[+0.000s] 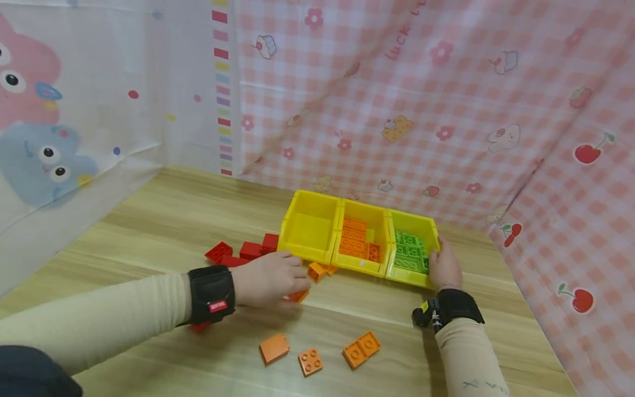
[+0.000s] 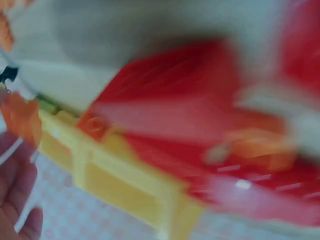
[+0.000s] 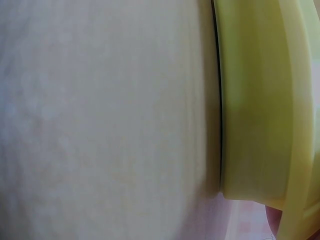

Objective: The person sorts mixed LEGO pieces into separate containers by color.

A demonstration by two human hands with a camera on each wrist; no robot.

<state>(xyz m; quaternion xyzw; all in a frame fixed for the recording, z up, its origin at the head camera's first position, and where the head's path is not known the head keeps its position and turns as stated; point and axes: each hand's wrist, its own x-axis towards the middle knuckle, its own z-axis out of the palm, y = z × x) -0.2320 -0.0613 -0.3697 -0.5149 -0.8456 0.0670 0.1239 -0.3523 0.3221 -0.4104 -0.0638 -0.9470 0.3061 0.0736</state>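
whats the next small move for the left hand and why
Probably lift the orange brick the left hand pinches and drop it into the middle bin: that bin already holds orange bricks, the right bin green ones, and the right hand steadies the row.

Cream long sleeves (image 1: 99,317), black wrist straps (image 1: 211,294), the left with a small red label.

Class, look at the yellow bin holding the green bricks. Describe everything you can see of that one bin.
The bin with green bricks is the rightmost of three joined yellow bins, in smooth, glossy plastic as it looks. It is open-topped, with a lowered front lip, and stands upright on the wooden table near the pink checked cloth. Green studded bricks lie flat inside. Its left wall meets the middle bin. The right hand holds its front right corner.
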